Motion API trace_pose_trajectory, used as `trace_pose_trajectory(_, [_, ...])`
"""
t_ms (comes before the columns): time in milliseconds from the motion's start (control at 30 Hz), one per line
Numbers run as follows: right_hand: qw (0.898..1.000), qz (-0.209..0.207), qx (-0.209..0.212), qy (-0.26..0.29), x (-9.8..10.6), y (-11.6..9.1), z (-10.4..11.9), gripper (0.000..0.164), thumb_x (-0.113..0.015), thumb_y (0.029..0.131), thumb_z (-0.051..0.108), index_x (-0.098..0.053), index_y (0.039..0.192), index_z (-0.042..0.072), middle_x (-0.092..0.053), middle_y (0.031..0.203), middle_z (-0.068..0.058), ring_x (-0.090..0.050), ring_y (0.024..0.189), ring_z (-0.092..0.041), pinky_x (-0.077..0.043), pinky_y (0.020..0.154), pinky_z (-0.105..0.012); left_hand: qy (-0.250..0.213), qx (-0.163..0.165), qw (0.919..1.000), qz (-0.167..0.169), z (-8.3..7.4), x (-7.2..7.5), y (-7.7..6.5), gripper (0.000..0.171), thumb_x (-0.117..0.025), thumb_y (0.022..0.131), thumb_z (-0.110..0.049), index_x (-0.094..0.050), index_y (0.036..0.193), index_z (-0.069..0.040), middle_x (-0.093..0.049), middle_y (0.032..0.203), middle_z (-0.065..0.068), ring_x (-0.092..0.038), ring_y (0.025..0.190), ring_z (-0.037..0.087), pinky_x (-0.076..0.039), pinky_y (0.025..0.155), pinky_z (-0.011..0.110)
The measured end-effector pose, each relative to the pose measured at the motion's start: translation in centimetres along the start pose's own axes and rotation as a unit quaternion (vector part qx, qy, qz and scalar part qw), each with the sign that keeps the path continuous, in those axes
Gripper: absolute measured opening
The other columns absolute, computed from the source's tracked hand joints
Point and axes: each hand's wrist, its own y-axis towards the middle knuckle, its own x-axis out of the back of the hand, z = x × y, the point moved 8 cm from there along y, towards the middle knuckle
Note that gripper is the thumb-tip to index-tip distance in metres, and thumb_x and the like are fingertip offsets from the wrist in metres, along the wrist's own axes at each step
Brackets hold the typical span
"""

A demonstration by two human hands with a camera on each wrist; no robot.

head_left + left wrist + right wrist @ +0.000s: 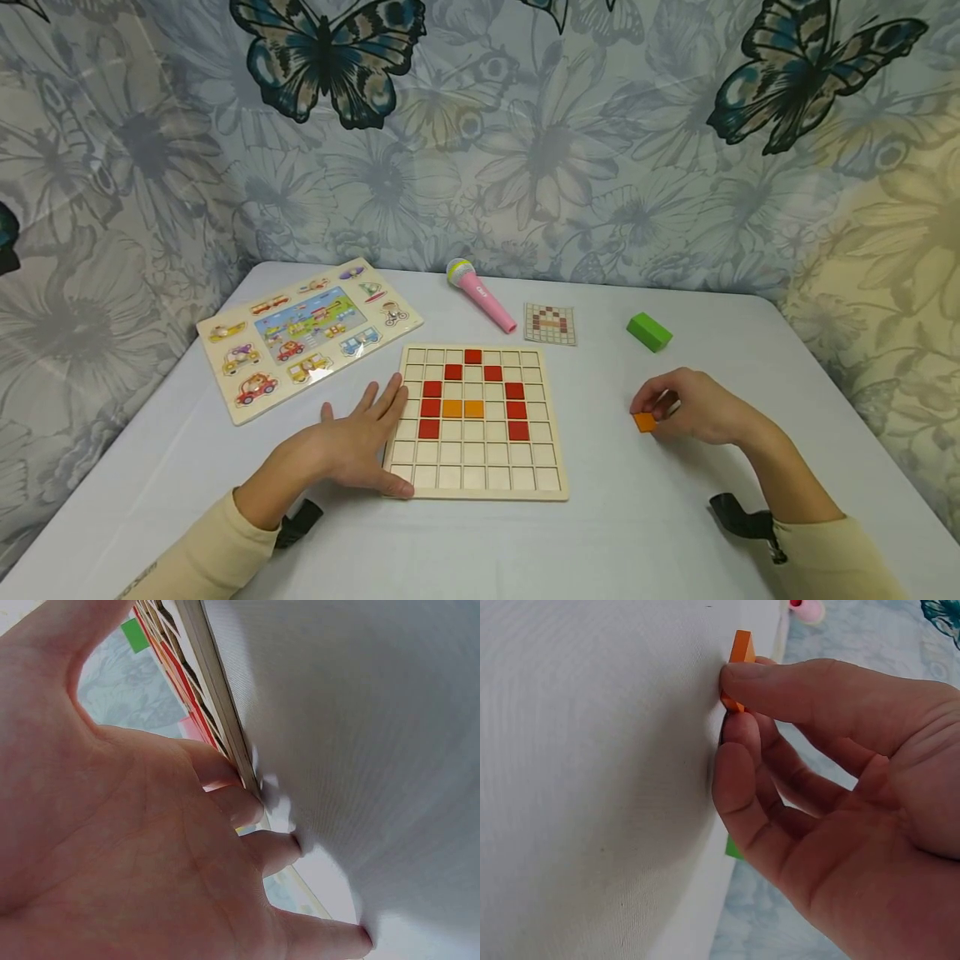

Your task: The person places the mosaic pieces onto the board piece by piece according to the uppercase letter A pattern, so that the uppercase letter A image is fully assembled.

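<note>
A square wooden grid board [472,478] lies flat on the table, with red tiles [432,407] set in an arch shape and two orange tiles [462,408] side by side within it. My left hand [348,446] rests at the board's left edge, fingers spread, thumb on the near left corner; the left wrist view shows its fingertips down by the board's side [225,705]. Right of the board, my right hand [693,408] pinches a small orange tile [742,646] between thumb and fingers, close over the white tabletop.
A green block [649,332] sits beyond my right hand. Behind the board lie a small pattern card [550,323] and a pink toy microphone [486,302]. To the left is a vehicle picture puzzle [243,332]. Patterned fabric [480,167] hangs behind the table.
</note>
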Motion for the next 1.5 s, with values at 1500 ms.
trace_pose_trajectory(1500, [0.998, -0.055, -0.007, 0.002, -1.3, 3.8, 3.8, 0.027, -0.085, 0.078, 0.000, -0.081, 0.103, 0.009, -0.077, 0.103, -0.003, -0.063, 0.086, -0.019, -0.055, 0.074, -0.025, -0.014, 0.000, 0.9999, -0.002, 0.1, -0.1, 0.1, 0.136, -0.084, 0.072, -0.069, -0.012, 0.167, -0.003, 0.006, 0.177, 0.013, -0.004, 0.161, 0.046, -0.010, 0.102, 0.093])
